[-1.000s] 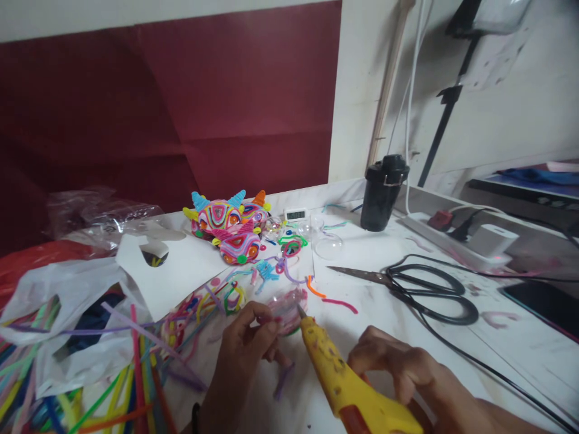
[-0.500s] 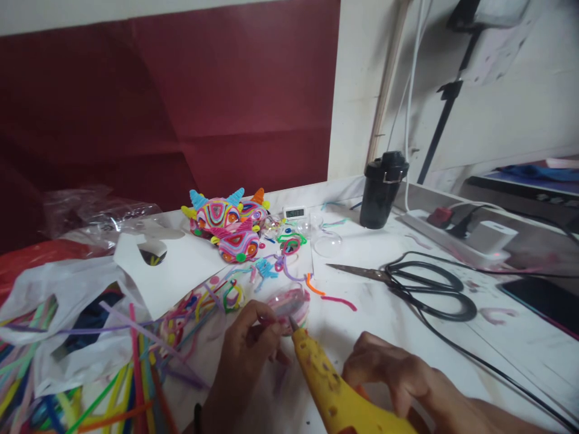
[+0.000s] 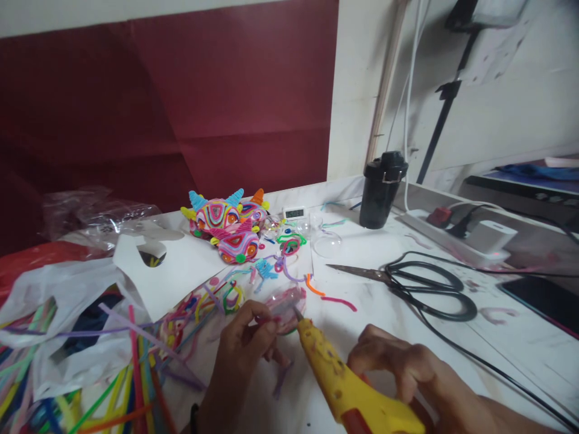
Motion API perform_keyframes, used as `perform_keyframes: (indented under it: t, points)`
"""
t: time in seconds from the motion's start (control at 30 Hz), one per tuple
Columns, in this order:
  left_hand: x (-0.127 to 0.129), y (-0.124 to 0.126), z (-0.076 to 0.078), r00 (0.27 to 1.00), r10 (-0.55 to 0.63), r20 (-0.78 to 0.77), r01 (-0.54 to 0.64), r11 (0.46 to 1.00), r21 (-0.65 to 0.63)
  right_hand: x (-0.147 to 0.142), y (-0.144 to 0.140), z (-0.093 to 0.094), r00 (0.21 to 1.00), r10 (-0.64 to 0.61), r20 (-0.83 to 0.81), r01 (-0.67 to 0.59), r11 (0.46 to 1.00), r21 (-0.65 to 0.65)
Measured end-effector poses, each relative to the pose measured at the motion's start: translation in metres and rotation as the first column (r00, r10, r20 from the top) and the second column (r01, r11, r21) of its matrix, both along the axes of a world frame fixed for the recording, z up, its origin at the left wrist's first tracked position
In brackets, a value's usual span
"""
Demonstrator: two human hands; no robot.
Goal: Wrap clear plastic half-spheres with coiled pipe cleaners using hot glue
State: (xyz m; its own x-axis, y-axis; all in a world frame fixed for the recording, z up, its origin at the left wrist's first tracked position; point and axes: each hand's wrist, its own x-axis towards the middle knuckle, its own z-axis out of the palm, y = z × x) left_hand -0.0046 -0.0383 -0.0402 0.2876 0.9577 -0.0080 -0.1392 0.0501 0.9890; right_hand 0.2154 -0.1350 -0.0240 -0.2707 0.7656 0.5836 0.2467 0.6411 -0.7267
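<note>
My left hand (image 3: pixel 251 343) pinches the near edge of a clear plastic dome (image 3: pixel 284 304) partly lined with pink pipe cleaner. A short purple piece (image 3: pixel 283 380) hangs below those fingers. In my right hand (image 3: pixel 398 367) is a yellow hot glue gun (image 3: pixel 337 380), its fingers curled round the handle and trigger area. The gun's metal nozzle points up and left, right beside the dome; whether it touches cannot be told. Just beyond lie a curved orange strip (image 3: pixel 315 286) and a magenta strip (image 3: pixel 340 301).
Black-handled scissors (image 3: pixel 393 280) lie right of centre, near a cable and a phone (image 3: pixel 543 304). A black cup (image 3: pixel 383 190) and power strip (image 3: pixel 456 238) stand behind. Finished colourful heads (image 3: pixel 235 241) sit at the back; loose pipe cleaners (image 3: pixel 117 398) and white plastic bags (image 3: pixel 72 289) fill the left.
The glue gun has shifted slightly right, its nozzle now by the dome's right side. My left hand has tilted the dome a little, and the purple piece shows more clearly.
</note>
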Motion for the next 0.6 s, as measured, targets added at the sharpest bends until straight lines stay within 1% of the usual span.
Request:
perform_keyframes:
  t: [0.2,0.27,0.33,0.47,0.6]
  points:
    - [-0.001,0.000,0.004,1.000,-0.016,0.003,0.016,1.000,-0.011,0.000,-0.002,-0.016,0.989,-0.019,-0.144,0.007,0.997,-0.081]
    - [-0.001,0.000,0.005,1.000,-0.015,0.017,0.015,1.000,-0.017,0.000,-0.003,-0.020,0.977,-0.022,-0.214,-0.007,0.991,-0.133]
    - [0.000,-0.001,0.007,1.000,-0.008,0.023,0.009,1.000,-0.011,0.000,-0.005,-0.023,0.964,-0.014,-0.266,-0.043,0.978,-0.206]
    - [0.000,-0.001,0.008,0.999,0.004,0.032,-0.004,1.000,-0.001,0.002,-0.006,-0.020,0.954,0.051,-0.294,-0.147,0.939,-0.312]
    - [-0.001,0.001,0.006,0.999,0.002,0.042,-0.001,1.000,-0.008,0.005,-0.004,-0.017,0.944,0.121,-0.307,-0.226,0.915,-0.334]
